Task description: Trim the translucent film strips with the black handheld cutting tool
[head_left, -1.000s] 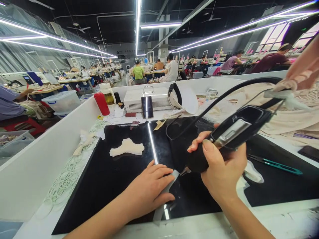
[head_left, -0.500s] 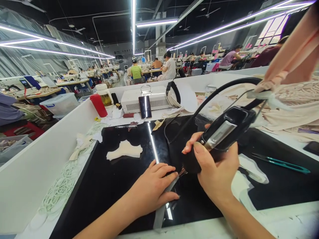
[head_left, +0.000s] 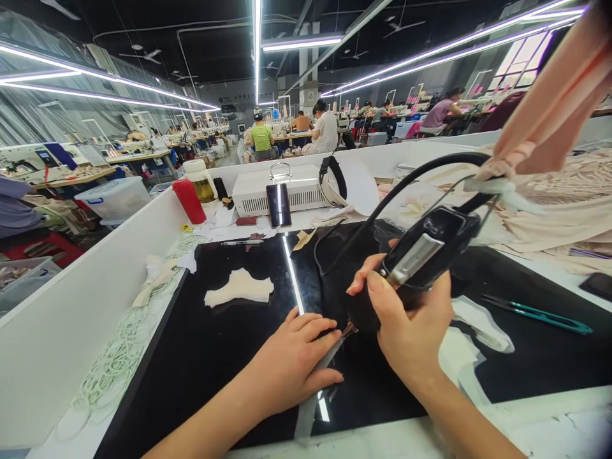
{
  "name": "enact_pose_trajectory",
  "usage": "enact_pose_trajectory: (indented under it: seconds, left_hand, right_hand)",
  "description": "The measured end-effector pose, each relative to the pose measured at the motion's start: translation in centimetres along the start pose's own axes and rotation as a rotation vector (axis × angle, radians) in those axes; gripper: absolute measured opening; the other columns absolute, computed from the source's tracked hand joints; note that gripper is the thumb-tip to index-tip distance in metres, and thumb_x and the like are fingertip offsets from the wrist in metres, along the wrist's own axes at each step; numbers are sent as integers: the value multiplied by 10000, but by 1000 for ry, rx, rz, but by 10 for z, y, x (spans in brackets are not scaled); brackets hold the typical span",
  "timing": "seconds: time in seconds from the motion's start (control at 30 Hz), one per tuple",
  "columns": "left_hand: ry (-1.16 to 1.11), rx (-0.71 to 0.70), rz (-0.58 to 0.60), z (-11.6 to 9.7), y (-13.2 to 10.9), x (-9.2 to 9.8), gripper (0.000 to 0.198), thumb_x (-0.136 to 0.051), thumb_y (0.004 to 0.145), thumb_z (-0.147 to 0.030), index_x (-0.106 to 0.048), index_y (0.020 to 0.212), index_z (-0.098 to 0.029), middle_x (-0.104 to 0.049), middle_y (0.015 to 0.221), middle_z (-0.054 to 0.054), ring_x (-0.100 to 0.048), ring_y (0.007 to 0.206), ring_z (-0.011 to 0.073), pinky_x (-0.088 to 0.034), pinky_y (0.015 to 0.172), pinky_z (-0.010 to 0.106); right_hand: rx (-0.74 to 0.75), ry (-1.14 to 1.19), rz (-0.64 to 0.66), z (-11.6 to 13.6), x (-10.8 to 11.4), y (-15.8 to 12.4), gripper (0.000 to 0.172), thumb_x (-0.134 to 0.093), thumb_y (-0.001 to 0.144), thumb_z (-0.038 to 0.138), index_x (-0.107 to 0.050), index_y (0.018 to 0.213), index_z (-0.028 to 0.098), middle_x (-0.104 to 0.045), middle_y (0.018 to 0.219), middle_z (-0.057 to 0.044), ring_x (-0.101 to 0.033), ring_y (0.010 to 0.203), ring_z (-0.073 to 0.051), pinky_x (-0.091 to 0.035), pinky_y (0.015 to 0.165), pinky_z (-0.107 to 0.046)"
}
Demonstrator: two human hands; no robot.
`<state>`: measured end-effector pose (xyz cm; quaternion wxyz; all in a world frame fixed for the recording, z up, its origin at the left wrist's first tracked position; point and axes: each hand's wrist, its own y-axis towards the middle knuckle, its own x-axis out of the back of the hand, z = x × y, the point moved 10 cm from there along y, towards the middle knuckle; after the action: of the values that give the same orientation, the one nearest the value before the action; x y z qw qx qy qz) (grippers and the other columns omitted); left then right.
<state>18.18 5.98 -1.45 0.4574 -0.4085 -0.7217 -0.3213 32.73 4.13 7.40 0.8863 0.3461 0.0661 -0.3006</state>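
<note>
My left hand [head_left: 299, 360] lies palm down on the glossy black work surface [head_left: 191, 376], fingers stretched out. It presses on a flat grey strip [head_left: 307, 417] that runs under it toward the front edge. My right hand [head_left: 414, 328] is wrapped round a black corded hand tool [head_left: 430, 245] with a silver plate on its side. The tool's narrow metal tip [head_left: 350, 329] points down beside my left fingertips, at the strip's far end. Whether the tip touches the strip I cannot tell. Right of my right hand lie white cut pieces [head_left: 482, 325].
Cream cut pieces [head_left: 239, 287] lie left of centre. Teal tweezers [head_left: 540, 314] rest at the right. A white vented box [head_left: 253, 191], a phone [head_left: 278, 205] and a red cup [head_left: 189, 201] stand at the back. A thick black cable [head_left: 406, 175] arches up to tied pink fabric [head_left: 535, 140].
My right hand and the tool have shifted slightly left, and the tied fabric above has swung left with the cable. My left hand stays in place.
</note>
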Motion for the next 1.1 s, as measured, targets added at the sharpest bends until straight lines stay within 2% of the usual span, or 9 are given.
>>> enact_pose_trajectory:
  seconds: [0.17,0.37,0.57,0.67,0.8,0.9,1.0,1.03,1.1]
  left_hand:
    - [26,-6,7,2,0,-1,561,-650,995,-473,-537,1474,-203,-562,1517,110,-478,1431,297,-281,1235,628]
    - [41,-9,7,2,0,-2,554,-629,1004,-488,-543,1470,-202,-558,1519,117,-471,1436,302,-285,1233,625]
    - [8,3,15,3,0,-3,556,-656,993,-464,-547,1467,-194,-560,1516,123,-467,1440,311,-265,1236,639]
    - [-52,10,9,5,-1,1,560,-668,993,-430,-521,1488,-213,-561,1515,119,-476,1435,308,-251,1241,638]
    - [-167,92,-84,16,-6,16,444,-604,1033,-285,-531,1465,-213,-570,1495,102,-537,1375,242,-384,1217,476]
    - [-155,208,-173,29,-14,26,296,-589,1029,-232,-628,1321,-203,-620,1410,91,-576,1318,236,-461,1153,422]
    - [-110,285,-188,39,-24,26,191,-664,978,-211,-668,1168,-199,-632,1360,96,-579,1299,272,-463,1133,464]
    - [-118,303,-186,41,-27,24,170,-688,958,-197,-666,1127,-200,-625,1362,97,-572,1304,276,-462,1129,464]
    - [-170,343,-188,45,-33,21,153,-720,922,-162,-651,1050,-209,-601,1386,92,-554,1322,273,-450,1132,452]
  right_hand:
    - [-25,39,2,-2,0,-3,267,-790,880,278,-575,1038,266,-680,863,55,-659,612,-127,-587,609,-289]
    - [-59,63,22,-5,-2,-9,312,-786,878,234,-569,1100,273,-692,899,47,-666,627,-126,-595,619,-282]
    - [-45,16,33,-5,-3,-8,234,-756,899,227,-570,1038,265,-698,859,51,-667,615,-120,-590,627,-278]
    - [-56,12,17,-4,-2,-5,262,-783,876,275,-570,1026,262,-693,866,50,-668,609,-123,-588,615,-283]
    - [-49,-79,-22,1,5,3,304,-811,847,325,-556,1000,262,-683,854,39,-661,632,-143,-588,629,-308]
    - [-48,-218,50,6,6,8,339,-801,856,359,-589,1106,270,-694,967,-4,-679,775,-182,-588,761,-359]
    - [-13,-276,82,18,9,10,547,-783,861,402,-545,1344,302,-647,1243,-65,-650,1111,-261,-540,967,-448]
    - [35,-277,35,27,15,10,594,-787,856,397,-524,1382,313,-618,1294,-72,-610,1198,-277,-511,1018,-468]
    - [170,-286,-126,51,35,3,542,-805,840,361,-570,1327,318,-621,1237,-75,-606,1178,-284,-499,1025,-472]
